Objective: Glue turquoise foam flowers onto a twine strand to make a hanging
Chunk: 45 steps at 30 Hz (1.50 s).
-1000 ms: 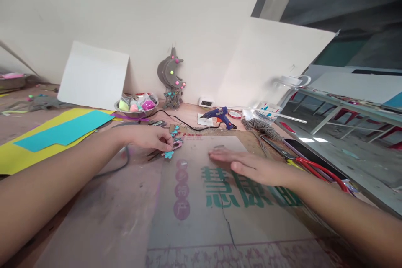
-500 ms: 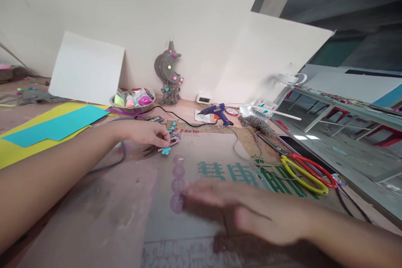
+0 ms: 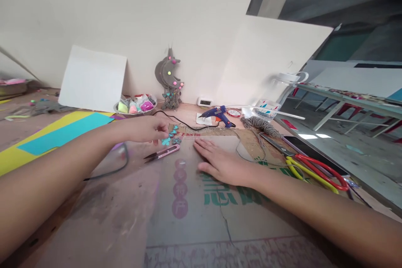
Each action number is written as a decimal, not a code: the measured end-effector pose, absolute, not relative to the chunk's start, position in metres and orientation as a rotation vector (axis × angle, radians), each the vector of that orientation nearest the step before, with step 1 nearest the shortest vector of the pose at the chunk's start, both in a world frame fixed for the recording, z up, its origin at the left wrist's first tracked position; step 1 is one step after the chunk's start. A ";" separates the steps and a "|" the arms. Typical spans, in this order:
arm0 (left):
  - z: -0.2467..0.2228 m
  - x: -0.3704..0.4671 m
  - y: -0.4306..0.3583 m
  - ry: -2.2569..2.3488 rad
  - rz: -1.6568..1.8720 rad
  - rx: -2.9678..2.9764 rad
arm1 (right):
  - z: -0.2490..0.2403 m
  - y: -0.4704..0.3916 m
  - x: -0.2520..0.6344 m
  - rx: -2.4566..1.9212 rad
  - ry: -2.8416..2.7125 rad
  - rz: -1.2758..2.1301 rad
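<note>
My left hand [image 3: 147, 129] is curled, its fingertips at a small blue flower-shaped piece [image 3: 166, 140] beside a cluster of blue pieces [image 3: 174, 130]. Just in front lie pink-handled thread snips [image 3: 162, 153], apart from the hand. My right hand [image 3: 221, 163] rests palm down with its fingers spread on a clear sheet [image 3: 191, 230]. Under the sheet is printed cardboard with green characters [image 3: 220, 197] and purple circles [image 3: 180, 189]. A thin dark thread [image 3: 226, 222] runs over the sheet near my right forearm.
A blue glue gun [image 3: 218, 113], grey yarn [image 3: 261, 125], red-and-yellow scissors [image 3: 314, 167] and a phone [image 3: 314, 153] lie to the right. Behind stand a bowl of coloured clay [image 3: 138, 108] and a grey moon ornament [image 3: 168, 73]. Blue card [image 3: 65, 133] lies left.
My right hand has moved away from me and settled flat on the sheet. The blue flower piece has gone from in front of the snips to behind them, with my left fingertips.
</note>
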<state>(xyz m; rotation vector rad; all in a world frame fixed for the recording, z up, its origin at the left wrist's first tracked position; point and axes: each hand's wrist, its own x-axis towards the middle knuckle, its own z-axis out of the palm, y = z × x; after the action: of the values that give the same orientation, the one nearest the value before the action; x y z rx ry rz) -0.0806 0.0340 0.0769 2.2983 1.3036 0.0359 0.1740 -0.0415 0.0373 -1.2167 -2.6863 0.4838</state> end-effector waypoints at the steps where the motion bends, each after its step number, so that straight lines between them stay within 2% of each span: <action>1: 0.074 -0.079 0.034 1.261 0.012 2.257 | 0.035 -0.040 0.170 -1.158 -2.694 0.515; 3: 0.069 -0.077 0.034 1.206 -0.029 2.222 | 0.039 -0.048 0.160 -0.826 -2.755 0.740; 5: 0.066 -0.079 0.036 1.206 -0.033 2.241 | 0.048 -0.060 0.152 -0.480 -2.763 1.141; 7: 0.067 -0.082 0.039 1.236 -0.009 2.263 | 0.055 -0.065 0.150 -0.504 -2.642 1.330; 9: 0.069 -0.086 0.042 1.298 0.036 2.258 | 0.056 -0.059 0.153 -0.731 -2.588 1.168; 13: 0.071 -0.083 0.040 1.270 0.246 2.074 | 0.043 -0.039 0.164 -1.015 -2.750 0.586; 16: 0.060 -0.067 0.031 0.983 0.343 1.659 | 0.039 -0.045 0.162 -0.929 -2.854 0.617; 20: 0.036 -0.045 0.023 0.936 0.334 1.571 | 0.053 -0.077 0.153 -0.630 -2.859 0.896; 23: 0.026 -0.040 0.023 0.977 0.348 1.711 | 0.068 -0.091 0.156 -0.335 -2.793 1.438; 25: 0.027 -0.040 0.022 1.003 0.354 1.782 | 0.070 -0.089 0.163 -0.412 -2.647 1.619; 26: 0.028 -0.039 0.021 1.011 0.365 1.805 | 0.068 -0.085 0.168 -0.550 -2.589 1.548; 28: 0.031 -0.037 0.017 1.019 0.396 1.845 | 0.060 -0.078 0.174 -0.842 -2.554 1.180; 30: 0.031 -0.034 0.012 1.035 0.440 1.910 | 0.054 -0.077 0.174 -0.873 -2.674 0.894; 32: 0.029 -0.030 0.007 1.056 0.475 1.980 | 0.054 -0.082 0.170 -0.730 -2.793 0.925; 34: 0.027 -0.027 0.004 1.077 0.496 2.030 | 0.060 -0.091 0.166 -0.423 -2.826 1.241; 36: 0.025 -0.026 0.001 1.104 0.518 2.069 | 0.067 -0.097 0.165 -0.333 -2.744 1.459; 38: 0.024 -0.025 -0.001 1.122 0.528 2.113 | 0.068 -0.098 0.166 -0.503 -2.701 1.345; 40: 0.024 -0.025 -0.002 1.127 0.520 2.145 | 0.062 -0.097 0.163 -0.675 -2.751 1.043; 42: 0.025 -0.024 -0.003 1.133 0.509 2.174 | 0.052 -0.097 0.154 -0.660 -2.852 0.882; 45: 0.027 -0.024 -0.004 1.168 0.500 2.235 | 0.043 -0.101 0.132 -0.365 -2.908 1.022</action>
<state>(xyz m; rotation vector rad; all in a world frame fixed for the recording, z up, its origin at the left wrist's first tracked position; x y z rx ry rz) -0.0239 -0.0044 0.0272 2.2351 1.1678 0.4999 0.1320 -0.1007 0.0430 -0.3650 -2.9084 1.0215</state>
